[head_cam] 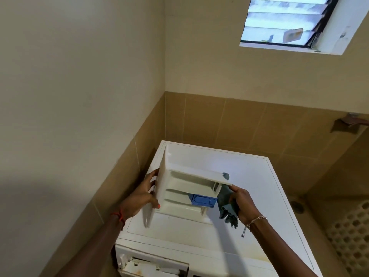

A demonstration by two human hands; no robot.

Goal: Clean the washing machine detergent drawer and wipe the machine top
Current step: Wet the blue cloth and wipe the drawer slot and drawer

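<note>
We see only part of the crumpled grey-blue cloth (227, 204) behind the white plastic detergent drawer (185, 188); the white washing machine (249, 196) front runs off the bottom edge.

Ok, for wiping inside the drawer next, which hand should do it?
Right. The right hand grips the blue-grey cloth at the rear end of the drawer, beside the compartments. The left hand holds the drawer by its front panel, so it likely serves best steadying it.

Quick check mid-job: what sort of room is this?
Probably a home laundry or wash area. A white washer stands in the corner with its drawer taken out. The lower walls are tiled, and a louvre window sits high up.
</note>
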